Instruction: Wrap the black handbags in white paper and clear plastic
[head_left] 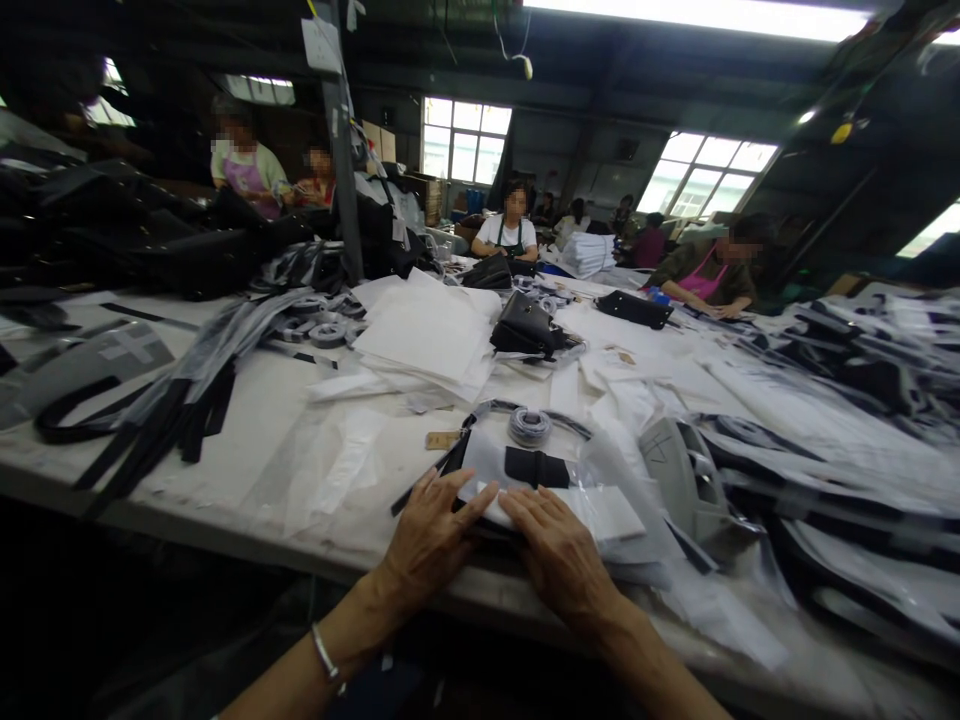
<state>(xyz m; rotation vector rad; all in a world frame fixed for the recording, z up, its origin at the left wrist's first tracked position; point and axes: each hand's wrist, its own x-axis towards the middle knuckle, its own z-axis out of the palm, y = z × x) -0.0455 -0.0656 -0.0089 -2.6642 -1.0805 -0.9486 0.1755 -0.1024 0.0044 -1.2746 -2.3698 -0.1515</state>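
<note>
A black handbag [457,455] lies at the table's front edge, with a white translucent sheet [487,462] over much of it. My left hand [435,525] rests on the bag's near left part, fingers spread. Beside it my right hand [559,545] lies flat on the near side, its fingers stretched out over the sheet. Behind the bag sits a coiled, plastic-wrapped strap [529,427], within the curve of the bag's handle [495,405]. A small tan tag [442,440] is left of the bag. Under my palms the bag's near edge is hidden.
A tape dispenser [679,470] stands to the right, near piled wrapped straps [847,520]. Stacked white sheets [427,335] and another black bag [525,325] lie farther back. Black strips in plastic [187,390] hang over the left edge. Several co-workers sit across the table.
</note>
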